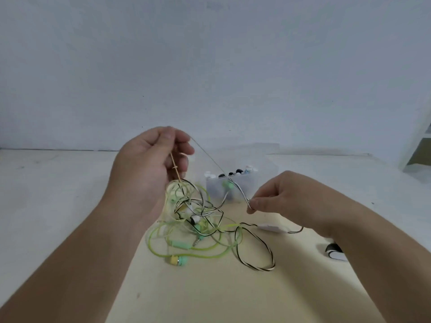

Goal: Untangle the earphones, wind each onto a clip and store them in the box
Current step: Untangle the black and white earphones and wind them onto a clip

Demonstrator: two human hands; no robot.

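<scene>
A tangle of earphone cables [198, 217] lies on the table, partly lifted. It mixes a green cable [205, 249] with mint and yellow earbuds [178, 261], a pale yellow cable, and a black-and-white striped cable [254, 266]. My left hand [149, 164] is raised above the tangle, pinching a pale yellow cable that hangs down into the knot. My right hand [279, 197] sits lower to the right, pinching the striped cable, which runs taut up to my left hand. A translucent plastic box [242, 183] stands behind the tangle with earbuds inside.
A white flat piece [271, 227] lies on the table under my right hand. A black-and-white object [335, 252] rests at the right beside my right forearm. A white shelf edge [419, 148] stands at the far right. A wall rises behind the table.
</scene>
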